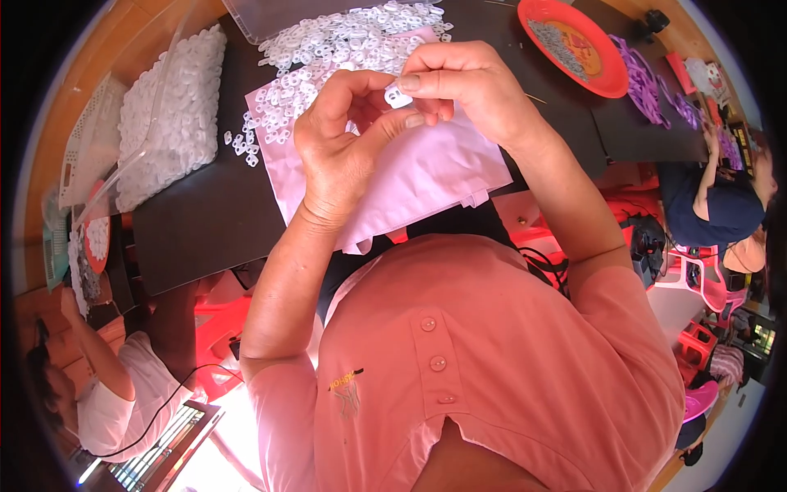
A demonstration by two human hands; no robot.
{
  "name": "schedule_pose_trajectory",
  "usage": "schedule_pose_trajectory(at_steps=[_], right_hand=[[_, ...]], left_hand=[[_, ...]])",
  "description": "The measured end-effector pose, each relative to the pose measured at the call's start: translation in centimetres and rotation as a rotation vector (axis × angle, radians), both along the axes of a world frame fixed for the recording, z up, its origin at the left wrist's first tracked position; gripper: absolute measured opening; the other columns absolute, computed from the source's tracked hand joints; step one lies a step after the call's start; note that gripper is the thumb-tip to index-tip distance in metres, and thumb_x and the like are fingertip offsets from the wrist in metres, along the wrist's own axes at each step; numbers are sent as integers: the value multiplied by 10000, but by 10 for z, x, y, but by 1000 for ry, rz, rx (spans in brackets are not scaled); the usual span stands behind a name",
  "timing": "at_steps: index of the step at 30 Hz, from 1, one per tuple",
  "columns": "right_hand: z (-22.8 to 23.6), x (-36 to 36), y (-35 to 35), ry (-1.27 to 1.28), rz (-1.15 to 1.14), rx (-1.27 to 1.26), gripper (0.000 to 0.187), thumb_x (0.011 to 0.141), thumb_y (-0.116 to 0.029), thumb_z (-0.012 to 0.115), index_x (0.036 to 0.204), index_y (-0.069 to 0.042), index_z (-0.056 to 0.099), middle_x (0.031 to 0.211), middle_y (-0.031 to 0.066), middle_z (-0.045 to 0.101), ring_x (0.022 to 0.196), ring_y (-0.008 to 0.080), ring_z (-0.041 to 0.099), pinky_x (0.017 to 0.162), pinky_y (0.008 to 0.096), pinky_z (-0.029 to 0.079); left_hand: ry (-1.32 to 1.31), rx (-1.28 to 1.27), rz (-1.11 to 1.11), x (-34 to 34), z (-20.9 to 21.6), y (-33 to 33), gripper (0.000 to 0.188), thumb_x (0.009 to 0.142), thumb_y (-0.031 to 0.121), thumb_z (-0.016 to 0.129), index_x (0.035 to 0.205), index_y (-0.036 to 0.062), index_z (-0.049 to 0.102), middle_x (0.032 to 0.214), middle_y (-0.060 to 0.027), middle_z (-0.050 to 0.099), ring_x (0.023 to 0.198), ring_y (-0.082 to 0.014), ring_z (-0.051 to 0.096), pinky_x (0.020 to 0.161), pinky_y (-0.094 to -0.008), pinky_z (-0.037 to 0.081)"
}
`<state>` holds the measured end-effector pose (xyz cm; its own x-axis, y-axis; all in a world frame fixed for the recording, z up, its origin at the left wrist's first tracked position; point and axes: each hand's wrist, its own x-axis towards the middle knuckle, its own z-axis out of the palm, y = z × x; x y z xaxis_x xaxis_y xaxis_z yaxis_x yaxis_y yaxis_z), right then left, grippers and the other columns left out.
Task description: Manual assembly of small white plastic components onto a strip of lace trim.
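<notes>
Both my hands are raised together over the pink cloth [426,176] at the table. A small white plastic piece [397,97] with holes in it sits between their fingertips. My right hand [467,86] pinches this piece, thumb against its upper edge. The fingers of my left hand [340,139] curl round its other side, with the thumb stretched below it toward my right fingers. My left palm is partly hidden. Beyond the hands, a heap of similar white plastic pieces [328,45] spreads across the cloth and the dark table [205,246].
A clear bag packed with white pieces [176,115] stands on the left. At the far right a red plate [607,70] holds small grey metal parts [557,49], beside purple straps [643,86]. One person [135,385] sits left, another [721,209] right, near red stools [697,344].
</notes>
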<state>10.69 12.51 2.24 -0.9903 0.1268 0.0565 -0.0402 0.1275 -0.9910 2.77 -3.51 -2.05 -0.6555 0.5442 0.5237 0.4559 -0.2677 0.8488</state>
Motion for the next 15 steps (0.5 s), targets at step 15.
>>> schedule_pose_trajectory(at_steps=[15], right_hand=[[-12, -1, -5, 9, 10, -58, 222, 903, -227, 611, 853, -20, 672, 729, 4, 628, 606, 79, 556, 548, 208, 409]], left_hand=[[10, 22, 56, -1, 1, -1, 198, 744, -58, 753, 882, 14, 631, 776, -13, 618, 674, -73, 604, 604, -214, 492]])
